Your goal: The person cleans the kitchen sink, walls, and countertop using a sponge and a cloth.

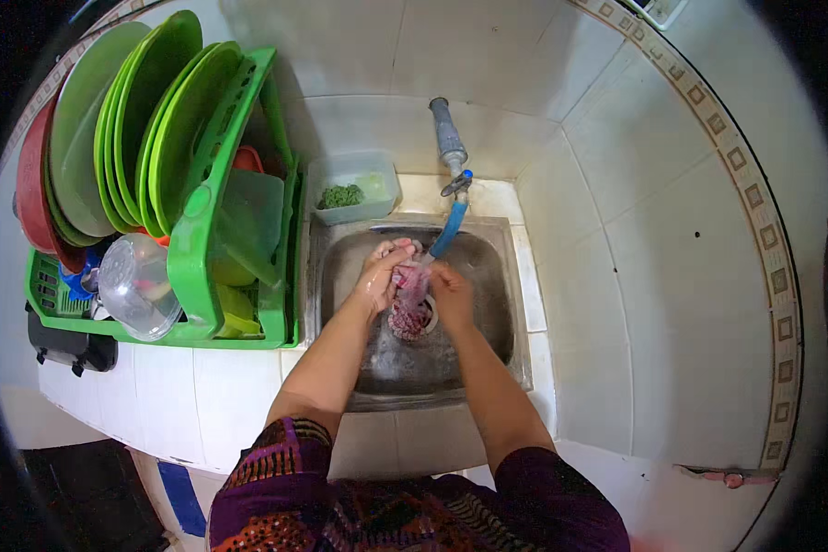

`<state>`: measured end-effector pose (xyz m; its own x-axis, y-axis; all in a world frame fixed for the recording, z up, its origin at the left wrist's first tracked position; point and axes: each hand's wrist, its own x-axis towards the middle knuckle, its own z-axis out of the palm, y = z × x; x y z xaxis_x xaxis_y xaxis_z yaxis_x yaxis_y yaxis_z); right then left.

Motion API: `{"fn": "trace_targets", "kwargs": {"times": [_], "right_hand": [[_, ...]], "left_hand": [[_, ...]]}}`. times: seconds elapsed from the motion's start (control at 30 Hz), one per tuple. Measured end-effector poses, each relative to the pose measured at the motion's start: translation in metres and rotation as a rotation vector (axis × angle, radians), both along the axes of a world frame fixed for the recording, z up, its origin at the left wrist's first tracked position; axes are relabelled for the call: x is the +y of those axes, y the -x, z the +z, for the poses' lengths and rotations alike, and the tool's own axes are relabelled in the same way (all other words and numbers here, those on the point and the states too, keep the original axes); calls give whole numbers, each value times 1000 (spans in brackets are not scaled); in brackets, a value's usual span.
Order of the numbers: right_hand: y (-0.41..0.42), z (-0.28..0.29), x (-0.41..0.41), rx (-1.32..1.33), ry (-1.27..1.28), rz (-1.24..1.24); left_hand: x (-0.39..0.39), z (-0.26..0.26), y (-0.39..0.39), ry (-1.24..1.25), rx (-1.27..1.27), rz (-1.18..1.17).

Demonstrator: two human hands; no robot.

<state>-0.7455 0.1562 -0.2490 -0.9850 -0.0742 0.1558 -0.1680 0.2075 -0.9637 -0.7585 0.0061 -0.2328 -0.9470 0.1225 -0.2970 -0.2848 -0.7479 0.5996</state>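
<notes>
A red-and-white textured cloth or scrubber (408,319) hangs wet over the stainless steel sink (345,359). My left hand (379,276) grips its upper part, with water on the skin. Curled against the cloth's right edge, my right hand (453,293) pinches it near the top; its fingertips are partly hidden. The blue hose (450,229) on the tap (457,182) ends just above the cloth, and water runs down over it. A pale ring, likely the drain rim (430,317), shows beside the cloth's lower end.
Left of the sink stands a green dish rack (196,269) with green plates (193,138), a red bowl (38,183) and a clear plastic container (138,286). A plastic tub (324,215) behind the sink holds a green scouring pad (340,196). Tiled wall (662,276) rises close on the right.
</notes>
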Motion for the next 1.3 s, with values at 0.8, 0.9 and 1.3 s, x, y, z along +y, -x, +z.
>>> {"fn": "trace_targets", "kwargs": {"times": [0.8, 0.9, 1.3], "right_hand": [[34, 62, 93, -85, 379, -260], [33, 64, 105, -185, 428, -349], [38, 90, 107, -236, 412, -174]], "left_hand": [[-41, -25, 6, 636, 38, 50], [-58, -23, 1, 110, -166, -61], [-56, -37, -6, 1421, 21, -801]]}}
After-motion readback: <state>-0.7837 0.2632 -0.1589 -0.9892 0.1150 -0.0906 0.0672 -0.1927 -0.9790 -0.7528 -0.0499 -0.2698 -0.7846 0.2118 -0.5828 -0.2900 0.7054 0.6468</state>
